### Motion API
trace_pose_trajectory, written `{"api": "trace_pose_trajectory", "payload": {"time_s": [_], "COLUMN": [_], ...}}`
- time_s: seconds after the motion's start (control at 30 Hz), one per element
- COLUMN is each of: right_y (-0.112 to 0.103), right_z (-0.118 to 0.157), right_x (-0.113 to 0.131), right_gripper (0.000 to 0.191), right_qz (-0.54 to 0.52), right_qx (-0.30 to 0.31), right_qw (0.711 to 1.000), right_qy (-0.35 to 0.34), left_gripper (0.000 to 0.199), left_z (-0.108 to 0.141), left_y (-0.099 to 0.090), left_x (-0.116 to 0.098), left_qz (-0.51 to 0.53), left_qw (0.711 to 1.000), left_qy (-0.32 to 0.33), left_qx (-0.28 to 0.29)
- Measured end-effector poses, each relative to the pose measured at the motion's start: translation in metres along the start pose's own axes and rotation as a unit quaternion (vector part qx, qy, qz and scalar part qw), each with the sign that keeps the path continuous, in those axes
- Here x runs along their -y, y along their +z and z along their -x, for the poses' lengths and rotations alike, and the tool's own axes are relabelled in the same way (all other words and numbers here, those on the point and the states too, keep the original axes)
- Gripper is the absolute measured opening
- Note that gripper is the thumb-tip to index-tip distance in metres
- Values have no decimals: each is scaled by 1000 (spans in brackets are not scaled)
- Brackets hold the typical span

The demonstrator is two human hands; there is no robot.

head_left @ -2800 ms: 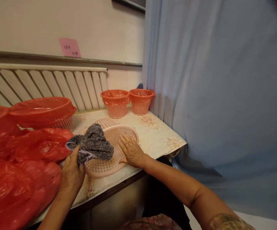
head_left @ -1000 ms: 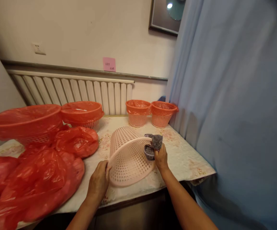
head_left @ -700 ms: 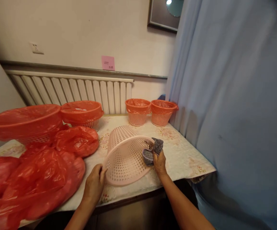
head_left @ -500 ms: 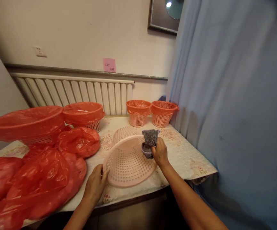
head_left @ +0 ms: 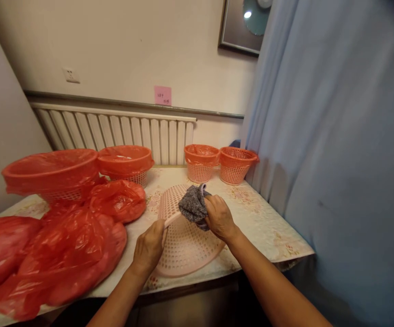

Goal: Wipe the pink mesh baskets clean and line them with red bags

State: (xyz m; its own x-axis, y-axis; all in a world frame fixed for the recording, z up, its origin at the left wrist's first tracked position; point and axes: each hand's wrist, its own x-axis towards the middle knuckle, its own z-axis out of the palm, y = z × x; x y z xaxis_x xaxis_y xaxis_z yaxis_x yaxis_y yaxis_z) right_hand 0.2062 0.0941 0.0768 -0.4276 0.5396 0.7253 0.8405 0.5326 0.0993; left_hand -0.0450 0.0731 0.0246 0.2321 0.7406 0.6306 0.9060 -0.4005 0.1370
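Note:
A pale pink perforated basket [head_left: 186, 247] lies tipped on its side on the flowered tablecloth [head_left: 265, 227], its opening toward me. My left hand [head_left: 149, 245] is closed round the basket's rim at the left. In my right hand [head_left: 220, 217] is a bunched grey cloth [head_left: 193, 203], pressed against the upper rim. The cloth covers part of that rim, and the fingertips of my right hand are hidden behind it.
Baskets lined with red bags stand at the back left [head_left: 52, 170] and back right [head_left: 201, 156]. Crumpled red plastic bags [head_left: 70, 250] cover the table's left side. A blue curtain [head_left: 336, 159] hangs at the right.
My right hand and the cloth have moved left along the rim. My left hand has shifted up with the rim, and the basket has turned slightly. The view has shifted a little.

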Motion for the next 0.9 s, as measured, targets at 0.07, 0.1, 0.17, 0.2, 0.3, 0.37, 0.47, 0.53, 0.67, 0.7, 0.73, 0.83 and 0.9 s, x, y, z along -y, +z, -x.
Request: {"api": "trace_pose_trajectory", "payload": {"time_s": [0.07, 0.1, 0.17, 0.2, 0.3, 0.37, 0.47, 0.53, 0.67, 0.7, 0.73, 0.83, 0.9], "right_y": [7, 11, 18, 22, 34, 45, 67, 83, 104, 105, 106, 101, 93], "right_z": [12, 18, 30, 37, 59, 77, 108, 129, 158, 162, 163, 158, 149], "right_x": [-6, -9, -12, -13, -13, -11, -1, 12, 43, 48, 52, 47, 32], "right_gripper": [24, 22, 18, 17, 16, 19, 23, 28, 36, 37, 38, 39, 39], "right_qz": [-33, -50, -75, -82, -86, -90, -157, -207, -226, -228, -229, -223, -215], "right_qx": [-28, -47, -84, -101, -145, -171, -189, -186, -173, -170, -167, -160, -162], "right_qw": [998, 996, 987, 982, 964, 948, 890, 830, 785, 780, 777, 776, 786], "right_qy": [35, 59, 110, 135, 207, 253, 385, 483, 550, 558, 563, 567, 557], "left_gripper": [15, 15, 15, 14, 13, 12, 13, 14, 14, 14, 15, 14, 13], "left_z": [5, 7, 10, 11, 15, 18, 26, 31, 40, 41, 41, 33, 23], "left_y": [3, 4, 5, 6, 8, 9, 12, 14, 13, 12, 10, 1, -8], "left_x": [4, 6, 8, 8, 11, 14, 21, 25, 29, 28, 27, 22, 17], "left_qz": [9, 14, 25, 30, 43, 51, 60, 61, 46, 40, 34, 13, -7], "left_qw": [1000, 1000, 1000, 999, 999, 998, 997, 996, 995, 995, 995, 997, 998], "left_qy": [-3, -5, -7, -8, -14, -19, -27, -36, -65, -69, -71, -65, -59], "left_qx": [-3, -5, -11, -14, -25, -34, -47, -54, -66, -65, -62, -43, -31]}}
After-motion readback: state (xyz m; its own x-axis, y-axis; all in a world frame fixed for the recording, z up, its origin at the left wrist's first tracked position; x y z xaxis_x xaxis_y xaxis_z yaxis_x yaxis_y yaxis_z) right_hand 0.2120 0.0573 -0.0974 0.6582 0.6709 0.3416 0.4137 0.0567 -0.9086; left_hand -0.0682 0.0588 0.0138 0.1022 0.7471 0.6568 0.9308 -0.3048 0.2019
